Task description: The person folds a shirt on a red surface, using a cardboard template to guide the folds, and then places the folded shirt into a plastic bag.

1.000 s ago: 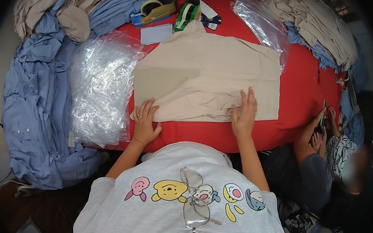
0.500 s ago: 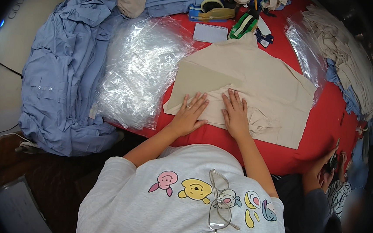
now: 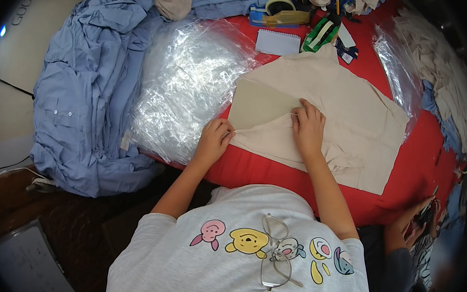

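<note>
A beige garment (image 3: 364, 120) lies spread over the red table cover, with a flat greyish-tan board (image 3: 261, 105) on its left part. The cloth's near edge is folded partly over that board. At the garment's left corner my left hand (image 3: 213, 141) is closed, pinching the cloth between thumb and fingers. My right hand (image 3: 308, 129) rests above the middle of the garment, its fingers bent and closed on the folded edge beside the board. Small wrinkles show in the cloth right of my right wrist.
Clear plastic bags (image 3: 186, 90) are stacked left of the garment, beside heaped blue shirts (image 3: 84, 96). A tape dispenser (image 3: 279, 13), a notepad (image 3: 278, 42) and a green-and-white item (image 3: 320, 35) lie at the back. More beige clothes (image 3: 442, 74) and another person's hand (image 3: 417, 221) are at right.
Both hands lay flat on the cloth before. The left has moved to the garment's left corner and pinched it; the right has shifted up to the folded edge, its fingers now bent.
</note>
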A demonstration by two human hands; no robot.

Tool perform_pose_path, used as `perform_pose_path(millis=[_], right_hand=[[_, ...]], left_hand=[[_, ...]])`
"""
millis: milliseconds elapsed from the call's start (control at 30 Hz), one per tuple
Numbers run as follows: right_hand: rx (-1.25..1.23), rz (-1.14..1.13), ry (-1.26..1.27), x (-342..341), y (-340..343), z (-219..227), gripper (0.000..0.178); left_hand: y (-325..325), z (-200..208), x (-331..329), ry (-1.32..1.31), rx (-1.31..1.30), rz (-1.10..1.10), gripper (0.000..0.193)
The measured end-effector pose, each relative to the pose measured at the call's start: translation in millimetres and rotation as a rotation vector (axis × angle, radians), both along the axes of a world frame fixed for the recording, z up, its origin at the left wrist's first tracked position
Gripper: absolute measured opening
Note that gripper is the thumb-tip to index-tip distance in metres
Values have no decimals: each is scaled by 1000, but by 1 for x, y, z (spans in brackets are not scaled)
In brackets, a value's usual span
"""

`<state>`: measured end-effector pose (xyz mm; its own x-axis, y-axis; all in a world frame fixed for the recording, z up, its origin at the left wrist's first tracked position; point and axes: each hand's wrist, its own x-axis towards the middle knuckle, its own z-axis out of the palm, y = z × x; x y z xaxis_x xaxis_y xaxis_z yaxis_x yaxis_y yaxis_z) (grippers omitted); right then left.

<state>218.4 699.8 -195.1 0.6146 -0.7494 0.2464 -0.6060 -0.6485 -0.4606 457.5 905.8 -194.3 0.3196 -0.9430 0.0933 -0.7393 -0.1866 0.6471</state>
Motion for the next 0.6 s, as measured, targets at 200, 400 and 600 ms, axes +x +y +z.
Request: perform_pose_path(millis=[200,400,600], right_hand=[[-31,222,-22,37,-2,10,45],[89,412,-74,87,-4,-16,58],[110,316,-280,35,-55,19,48]], left_hand=[[-11,1,-17,-197,-79,-111,19],[-15,-26,-68,-202,181,-486,86],[-45,-7,-61,-134,122,-360,81]])
